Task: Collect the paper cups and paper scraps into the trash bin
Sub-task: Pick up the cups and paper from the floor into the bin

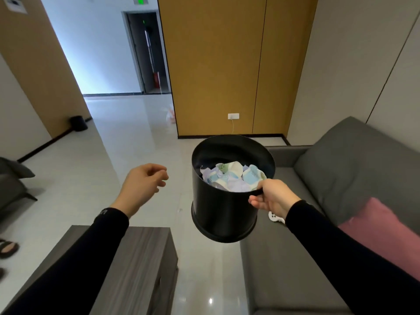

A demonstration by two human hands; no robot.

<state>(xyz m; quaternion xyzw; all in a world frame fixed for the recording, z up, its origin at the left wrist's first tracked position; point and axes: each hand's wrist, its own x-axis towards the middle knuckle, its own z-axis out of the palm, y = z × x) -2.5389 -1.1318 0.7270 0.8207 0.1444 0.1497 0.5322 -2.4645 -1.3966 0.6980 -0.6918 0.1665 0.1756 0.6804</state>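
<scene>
My right hand (272, 197) grips the near rim of a black round trash bin (220, 212) and holds it in the air, tilted toward me, above the floor between the sofa and the table. Inside the bin lie crumpled paper cups and paper scraps (231, 178), white with blue and green print. My left hand (143, 185) hovers to the left of the bin, apart from it, holding nothing, with its fingers loosely curled.
A grey sofa (341, 169) with a pink cushion (381, 233) runs along the right. A small white object (273, 217) lies on its seat. A dark wood-grain table (141, 264) stands at lower left. A second black bin (78, 123) sits by the far left wall.
</scene>
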